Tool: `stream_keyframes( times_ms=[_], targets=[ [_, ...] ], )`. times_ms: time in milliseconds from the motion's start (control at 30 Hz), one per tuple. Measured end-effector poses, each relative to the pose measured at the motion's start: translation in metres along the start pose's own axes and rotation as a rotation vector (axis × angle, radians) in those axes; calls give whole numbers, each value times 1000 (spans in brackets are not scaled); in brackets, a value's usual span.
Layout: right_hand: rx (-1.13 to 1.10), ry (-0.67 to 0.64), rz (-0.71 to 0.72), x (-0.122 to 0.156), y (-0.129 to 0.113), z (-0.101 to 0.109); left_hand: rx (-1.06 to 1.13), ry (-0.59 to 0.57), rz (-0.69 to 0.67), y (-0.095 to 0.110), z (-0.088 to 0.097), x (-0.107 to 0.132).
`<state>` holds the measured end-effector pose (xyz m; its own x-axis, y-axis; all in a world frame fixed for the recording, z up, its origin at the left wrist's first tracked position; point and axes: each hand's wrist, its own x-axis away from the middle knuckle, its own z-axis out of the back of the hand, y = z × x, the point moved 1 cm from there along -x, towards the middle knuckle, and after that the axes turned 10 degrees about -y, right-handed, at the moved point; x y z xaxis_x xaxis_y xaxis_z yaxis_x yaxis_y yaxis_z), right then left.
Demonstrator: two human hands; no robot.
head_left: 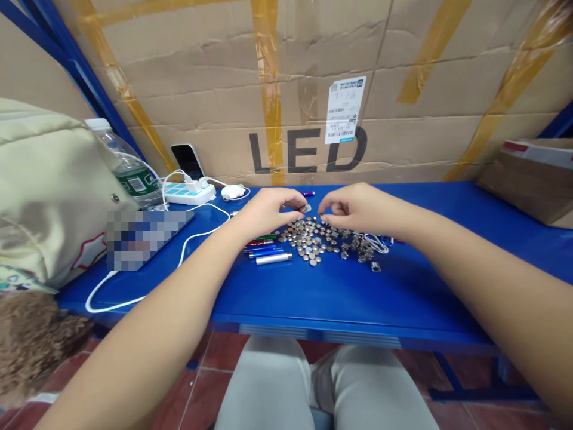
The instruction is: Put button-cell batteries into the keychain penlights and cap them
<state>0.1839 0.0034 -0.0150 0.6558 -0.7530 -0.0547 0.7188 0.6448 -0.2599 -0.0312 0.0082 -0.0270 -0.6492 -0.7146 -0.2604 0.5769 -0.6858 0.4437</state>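
Observation:
A heap of several silver button cells (314,241) lies loose on the blue metal table (358,298). My left hand (268,212) is above the heap's far edge, and its fingertips pinch one button cell (306,208). My right hand (356,209) hangs over the heap's upper right, with its fingers curled down. Whether those fingertips hold a cell is hidden. Several slim metal tubes in blue, red and silver (268,251) lie side by side just left of the heap, below my left wrist.
A white power strip (190,193) with plugged-in cables, a black phone (188,162) and a water bottle (128,166) stand at the back left. A beige bag (45,191) and a blurred flat device (147,239) lie left. Cardboard (286,71) forms the back wall.

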Motion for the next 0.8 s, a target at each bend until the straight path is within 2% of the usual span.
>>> stream_keyframes(
  times_ms=[100, 200, 433, 667, 800],
  targets=[
    [-14, 168, 47, 0, 0, 2, 59, -46, 21, -1, -1, 0],
    [-20, 234, 116, -2, -2, -2, 136, -64, 25, -2, -3, 0],
    [-20, 288, 175, -5, -3, -10, 377, -33, 20, -3, -7, -1],
    [-72, 276, 179, -5, -4, -10, 413, -36, -12, -4, -7, -1],
    [-77, 199, 104, -3, -3, -6, 368, -34, 8, -6, -6, -1]
  ],
)
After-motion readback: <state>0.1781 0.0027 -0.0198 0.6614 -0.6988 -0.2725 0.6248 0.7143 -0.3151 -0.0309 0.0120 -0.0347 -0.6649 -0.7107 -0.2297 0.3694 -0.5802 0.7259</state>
